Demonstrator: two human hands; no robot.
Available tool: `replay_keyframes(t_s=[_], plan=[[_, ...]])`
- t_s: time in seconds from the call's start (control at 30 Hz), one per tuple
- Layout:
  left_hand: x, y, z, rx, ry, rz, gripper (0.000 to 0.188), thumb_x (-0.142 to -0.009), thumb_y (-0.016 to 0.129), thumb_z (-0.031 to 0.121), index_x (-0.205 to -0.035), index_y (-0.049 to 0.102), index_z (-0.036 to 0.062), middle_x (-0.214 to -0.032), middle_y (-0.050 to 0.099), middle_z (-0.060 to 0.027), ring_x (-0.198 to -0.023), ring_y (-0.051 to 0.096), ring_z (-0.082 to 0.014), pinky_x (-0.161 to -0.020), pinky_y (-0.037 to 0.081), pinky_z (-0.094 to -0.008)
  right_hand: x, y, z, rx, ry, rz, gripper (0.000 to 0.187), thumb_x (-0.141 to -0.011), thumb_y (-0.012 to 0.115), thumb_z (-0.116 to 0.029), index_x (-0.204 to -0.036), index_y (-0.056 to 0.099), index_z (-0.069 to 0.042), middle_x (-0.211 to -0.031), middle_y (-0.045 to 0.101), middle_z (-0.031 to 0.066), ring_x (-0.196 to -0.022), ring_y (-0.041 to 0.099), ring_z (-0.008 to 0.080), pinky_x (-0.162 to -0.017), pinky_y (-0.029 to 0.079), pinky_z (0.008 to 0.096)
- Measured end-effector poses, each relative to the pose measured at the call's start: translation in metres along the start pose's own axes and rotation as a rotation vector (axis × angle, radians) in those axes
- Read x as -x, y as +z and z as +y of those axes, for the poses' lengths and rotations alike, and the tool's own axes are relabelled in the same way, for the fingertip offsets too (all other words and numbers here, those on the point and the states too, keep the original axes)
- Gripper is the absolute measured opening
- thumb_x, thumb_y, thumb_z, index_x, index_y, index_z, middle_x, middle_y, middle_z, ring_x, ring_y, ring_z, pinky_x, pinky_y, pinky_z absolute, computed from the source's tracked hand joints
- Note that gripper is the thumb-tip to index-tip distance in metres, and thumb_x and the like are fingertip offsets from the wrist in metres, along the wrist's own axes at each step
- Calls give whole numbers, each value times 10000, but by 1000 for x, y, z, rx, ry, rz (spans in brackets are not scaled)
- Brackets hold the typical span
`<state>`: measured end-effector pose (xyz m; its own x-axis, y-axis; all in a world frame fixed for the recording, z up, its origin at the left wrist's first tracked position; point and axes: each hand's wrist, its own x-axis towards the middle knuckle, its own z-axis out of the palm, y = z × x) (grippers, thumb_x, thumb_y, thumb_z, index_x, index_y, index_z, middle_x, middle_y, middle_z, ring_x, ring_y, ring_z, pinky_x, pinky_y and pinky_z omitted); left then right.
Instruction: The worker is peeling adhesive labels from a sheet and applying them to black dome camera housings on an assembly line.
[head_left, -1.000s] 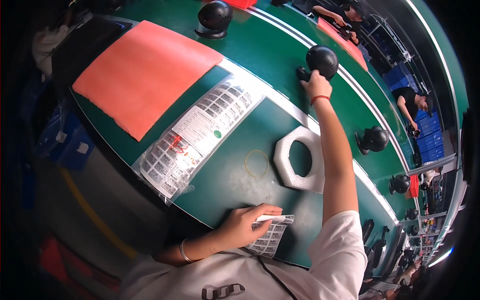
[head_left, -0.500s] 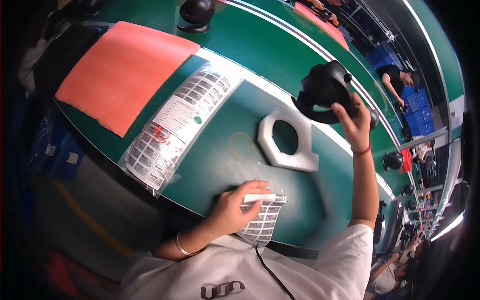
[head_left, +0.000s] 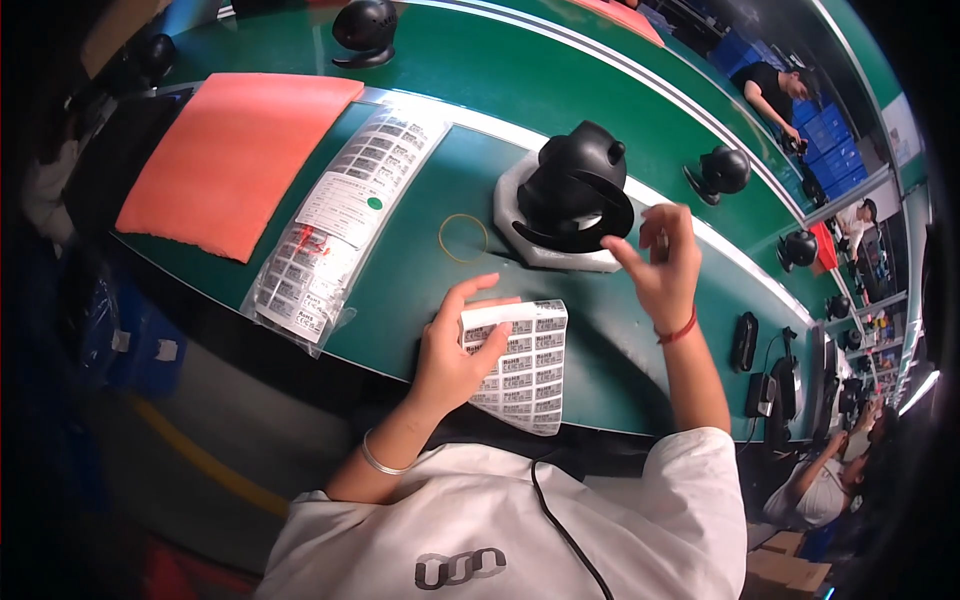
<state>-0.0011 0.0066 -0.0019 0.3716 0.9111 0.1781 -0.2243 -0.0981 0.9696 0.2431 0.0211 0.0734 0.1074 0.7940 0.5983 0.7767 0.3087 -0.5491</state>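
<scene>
A sheet of printed labels (head_left: 530,375) is pinched by its upper edge between the thumb and fingers of my left hand (head_left: 455,350), over the near edge of the table. A black rounded device with a curved base (head_left: 575,185) lies tilted on a white foam block (head_left: 510,195), which it largely covers. My right hand (head_left: 665,262) is just right of the device, thumb and fingers apart, holding nothing. Its thumb tip comes close to the curved base; whether they touch I cannot tell.
Left of my hands lie a bagged stack of label sheets (head_left: 340,225) and an orange foam sheet (head_left: 240,165). A yellow rubber band (head_left: 463,239) is on the green table. More black devices (head_left: 722,172) stand along the green belt beyond. Black adapters (head_left: 762,393) lie at right.
My right hand has brought the black device down onto the foam block and let go of it. My left hand still holds the label sheet, now farther over the table.
</scene>
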Motion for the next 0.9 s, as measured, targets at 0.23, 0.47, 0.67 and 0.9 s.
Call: replay_keyframes(t_s=[0.23,0.47,0.67,0.9], plan=[[2,2,2,94,-27,43,420,-908,615,21,-1307,493,-26,-1018,647,-74,-884,598,-84,-792,491,-225,55,14,-29,-167,-47,-449,218,-783,750,-187,-930,671,-46,-832,667,106,-736,658,280,-645,525,353],[4,3,0,62,-7,58,354,-905,669,91,-1222,563,-26,-956,648,-52,-849,587,-66,-743,494,-217,63,19,-30,-442,38,-383,122,-870,668,-71,-783,633,8,-636,573,45,-527,448,61,-472,335,232],[1,7,-2,51,27,21,493,-894,645,13,-1339,432,8,-1020,639,-97,-897,604,-102,-792,495,-243,68,28,-23,-573,115,-359,64,-852,673,-47,-886,634,-10,-743,606,11,-514,396,33,-459,296,217],[1,3,-5,2,26,60,562,-886,629,-20,-1383,371,25,-1048,627,-97,-953,611,-127,-843,492,-250,53,4,-15,-394,13,-112,175,-925,534,-96,-879,655,21,-799,639,98,-654,561,189,-617,445,291]])
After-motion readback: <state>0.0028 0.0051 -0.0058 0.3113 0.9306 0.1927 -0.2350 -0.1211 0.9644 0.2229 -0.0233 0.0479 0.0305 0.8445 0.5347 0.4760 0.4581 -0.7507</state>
